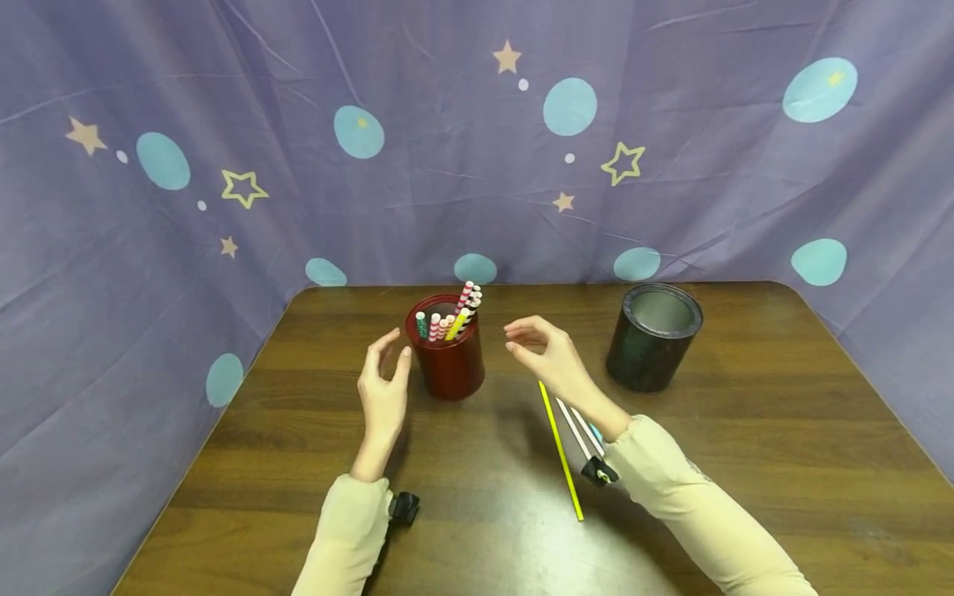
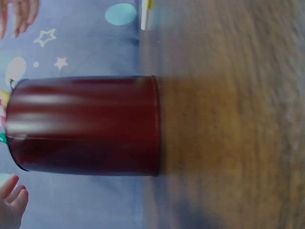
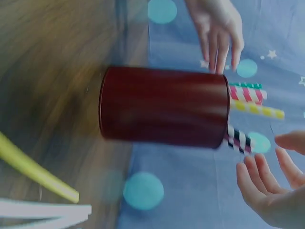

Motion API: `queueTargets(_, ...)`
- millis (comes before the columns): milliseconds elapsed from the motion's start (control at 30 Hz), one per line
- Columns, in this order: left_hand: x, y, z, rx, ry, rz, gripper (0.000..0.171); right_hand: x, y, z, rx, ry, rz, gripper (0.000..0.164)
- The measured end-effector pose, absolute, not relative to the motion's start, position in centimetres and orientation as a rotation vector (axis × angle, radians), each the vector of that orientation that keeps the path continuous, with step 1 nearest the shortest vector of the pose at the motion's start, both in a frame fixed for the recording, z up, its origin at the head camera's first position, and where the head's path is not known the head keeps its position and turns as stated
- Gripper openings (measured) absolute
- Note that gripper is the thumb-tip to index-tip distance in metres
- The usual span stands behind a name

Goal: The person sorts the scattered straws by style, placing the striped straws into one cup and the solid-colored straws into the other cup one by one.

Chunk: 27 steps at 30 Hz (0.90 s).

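A dark red can (image 1: 450, 368) stands upright on the table with several striped paper straws (image 1: 460, 319) in it, some red, some yellow, black or green. My left hand (image 1: 383, 389) is just left of the can's rim, fingers loosely bent and holding nothing; in the left wrist view a small gap shows between its fingertips and the can. My right hand (image 1: 551, 360) hovers to the right of the can, thumb and fingers apart with nothing between them. Below it lie a yellow straw (image 1: 561, 451) and white straws (image 1: 574, 428), partly hidden by the wrist and sleeve.
A dark green-black can (image 1: 653, 339) stands upright at the right, with no straws visible in it. A bit of blue (image 1: 596, 432) shows beside the right sleeve. Behind the wooden table (image 1: 782, 414) hangs a purple curtain (image 1: 447, 207) with stars and dots.
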State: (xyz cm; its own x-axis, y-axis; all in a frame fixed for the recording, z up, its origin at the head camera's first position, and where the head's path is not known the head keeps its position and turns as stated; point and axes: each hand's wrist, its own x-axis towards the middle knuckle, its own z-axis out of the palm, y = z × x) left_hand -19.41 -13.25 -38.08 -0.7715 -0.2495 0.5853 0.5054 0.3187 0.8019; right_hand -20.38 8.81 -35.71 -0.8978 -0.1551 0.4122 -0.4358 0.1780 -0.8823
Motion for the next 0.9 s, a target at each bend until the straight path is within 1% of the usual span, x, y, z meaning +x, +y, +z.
queueTargets(133, -18.9, -13.1, -38.4, -0.236, -1.876, -1.438, 0.020, -19.8, 10.9, -35.8, 0.558, -2.287, 1.679, 0.020)
queueTargets(267, -18.8, -13.0, -39.4, -0.325, -1.848, -1.377, 0.016, -19.6, 13.3, -36.3, 0.528, -2.336, 1.455, 0.020)
queueTargets(500, -17.9, -11.1, -39.3, -0.631, -1.927, -1.294, 0.023, -18.9, 17.0, -36.5, 0.546, -2.239, 1.110, 0.021)
queueTargets(700, -17.6, -9.3, -39.7, -0.883, -2.129, -1.266, 0.021, -18.4, 19.8, -36.8, 0.502, -2.193, 0.983, 0.022)
queueTargets(900, -17.6, -7.7, -40.3, -1.051, -2.289, -1.216, 0.018, -17.9, 22.3, -37.2, 0.431, -2.189, 0.938, 0.025)
